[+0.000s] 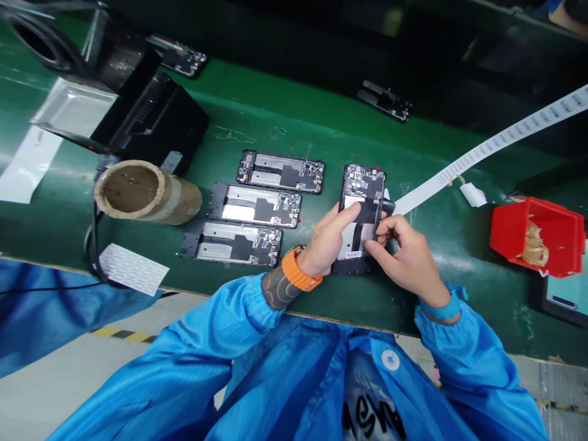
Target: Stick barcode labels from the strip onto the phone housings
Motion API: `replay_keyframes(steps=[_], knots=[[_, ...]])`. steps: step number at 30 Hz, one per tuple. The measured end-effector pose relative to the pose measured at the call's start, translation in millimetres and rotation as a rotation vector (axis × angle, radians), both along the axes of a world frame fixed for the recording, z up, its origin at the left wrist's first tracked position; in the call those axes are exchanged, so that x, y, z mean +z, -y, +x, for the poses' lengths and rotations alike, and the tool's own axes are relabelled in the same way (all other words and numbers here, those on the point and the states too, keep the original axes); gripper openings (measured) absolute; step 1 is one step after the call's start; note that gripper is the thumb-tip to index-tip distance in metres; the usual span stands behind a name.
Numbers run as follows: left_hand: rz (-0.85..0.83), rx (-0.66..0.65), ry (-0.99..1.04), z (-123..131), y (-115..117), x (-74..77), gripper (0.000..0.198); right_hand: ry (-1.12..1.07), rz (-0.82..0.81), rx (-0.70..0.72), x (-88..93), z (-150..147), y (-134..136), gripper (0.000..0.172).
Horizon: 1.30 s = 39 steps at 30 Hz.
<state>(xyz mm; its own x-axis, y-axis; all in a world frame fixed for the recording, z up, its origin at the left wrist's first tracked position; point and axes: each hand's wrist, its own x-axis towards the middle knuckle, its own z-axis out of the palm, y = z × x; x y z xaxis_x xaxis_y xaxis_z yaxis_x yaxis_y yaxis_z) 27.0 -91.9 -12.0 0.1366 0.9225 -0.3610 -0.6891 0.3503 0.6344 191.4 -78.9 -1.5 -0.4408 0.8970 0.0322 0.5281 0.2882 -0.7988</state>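
As seen from the head view, the left hand [325, 242] is partly closed around an opened phone [356, 211] right of the frame's centre, its thumb across the exposed inside and its fingers at the left edge, presumably to steady the body while leaving most of the inside accessible. At the phone's lower right edge, the right hand [408, 251] is curled, thumb and forefinger nearly together; I cannot tell whether they pinch the edge or something small. The phone stands lengthwise to the person, likely because this lets both hands meet over it.

Left of centre, three similar bodies, top [280, 171], middle [261, 205] and bottom [236, 244], lie crosswise in a staggered row with their insides up, an arrangement that probably makes each easy to pick up. A label strip [487, 150] slants from the upper right towards the right hand, perhaps for convenient reach.
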Motion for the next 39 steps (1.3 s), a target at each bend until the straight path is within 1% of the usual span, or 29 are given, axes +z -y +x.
replay_keyframes(steps=[12,20,29,39], knots=[[0.006,-0.011,0.023,0.0,-0.5,-0.2,0.049,0.003,0.014,-0.001,-0.1,0.5,0.5,0.018],[-0.007,-0.007,0.031,0.0,-0.9,0.0,0.045,0.001,0.014,-0.005,-0.1,0.1,0.2,0.018],[-0.010,0.013,0.025,1.2,-1.4,-0.8,0.045,0.000,0.014,-0.004,0.3,-0.2,0.5,0.018],[-0.004,-0.012,0.028,-0.4,-0.9,2.4,0.044,0.004,0.011,-0.006,-0.2,0.5,0.2,0.018]])
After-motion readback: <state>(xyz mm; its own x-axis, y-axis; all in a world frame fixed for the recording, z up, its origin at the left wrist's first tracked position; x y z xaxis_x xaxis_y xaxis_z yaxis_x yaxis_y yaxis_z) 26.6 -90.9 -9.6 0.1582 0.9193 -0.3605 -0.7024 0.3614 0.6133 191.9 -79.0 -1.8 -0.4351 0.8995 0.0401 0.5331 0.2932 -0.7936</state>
